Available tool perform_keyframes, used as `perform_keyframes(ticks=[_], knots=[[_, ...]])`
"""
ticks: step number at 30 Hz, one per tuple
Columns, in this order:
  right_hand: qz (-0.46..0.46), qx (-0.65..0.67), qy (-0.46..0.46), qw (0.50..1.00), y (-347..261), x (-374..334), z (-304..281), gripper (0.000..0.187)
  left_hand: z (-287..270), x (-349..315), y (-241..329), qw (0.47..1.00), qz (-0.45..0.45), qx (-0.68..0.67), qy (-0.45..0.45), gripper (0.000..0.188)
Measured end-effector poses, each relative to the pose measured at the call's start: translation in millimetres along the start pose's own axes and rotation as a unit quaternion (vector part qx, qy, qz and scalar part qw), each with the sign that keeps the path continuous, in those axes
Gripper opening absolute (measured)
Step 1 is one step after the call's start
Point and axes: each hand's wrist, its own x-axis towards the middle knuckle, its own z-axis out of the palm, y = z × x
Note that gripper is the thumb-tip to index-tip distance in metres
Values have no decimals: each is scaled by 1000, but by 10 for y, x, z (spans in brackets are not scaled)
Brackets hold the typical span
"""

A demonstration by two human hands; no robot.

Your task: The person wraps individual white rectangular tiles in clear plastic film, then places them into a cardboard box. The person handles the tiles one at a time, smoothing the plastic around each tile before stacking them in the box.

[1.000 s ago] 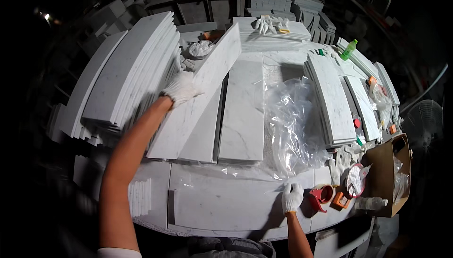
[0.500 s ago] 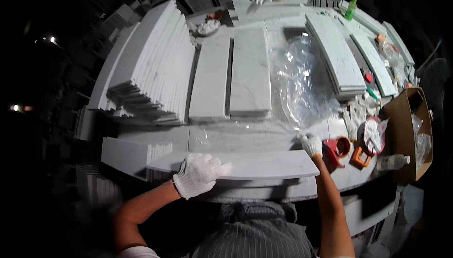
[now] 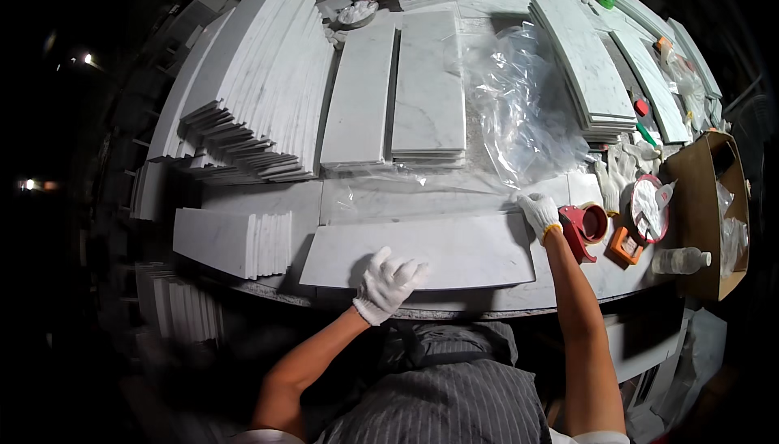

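A long white marble slab (image 3: 430, 249) lies flat along the near edge of the table. My left hand (image 3: 389, 286), in a white knit glove, rests over its near edge with the fingers spread on top. My right hand (image 3: 541, 215), gloved too, is at the slab's far right corner with its fingers curled. What those fingers hold, if anything, is hidden. Close to the right hand are a red tape dispenser (image 3: 583, 229) and the near edge of a crumpled clear plastic sheet (image 3: 519, 111).
Marble strips (image 3: 251, 79) stand stacked at the left, a shorter stack (image 3: 231, 241) nearer. Two slab piles (image 3: 357, 95) lie beyond my slab, and another pile (image 3: 584, 71) farther right. At right are an orange box-shaped item (image 3: 626, 245), a bottle (image 3: 680, 261) and a cardboard box (image 3: 702, 217).
The slab has settled flat on the table and shifted right, clear of the short stack. My left hand moved right, its fingers spreading. The view has tilted downward.
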Motion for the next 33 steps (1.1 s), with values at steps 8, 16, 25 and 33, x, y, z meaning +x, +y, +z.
perform_keyframes(ticks=[8,16,25,33], knots=[[14,-3,-21,1000,-76,-1,10,45,394,-257,115,994,-14,-65,-89,27],[-9,1,2,1000,44,58,98,48,355,-161,67,990,33,-88,-106,26],[-52,-94,26,994,86,26,75,45,390,-197,-63,984,50,-103,-135,42],[-73,-75,44,994,82,4,120,43,640,-711,-544,919,-394,2,7,65]])
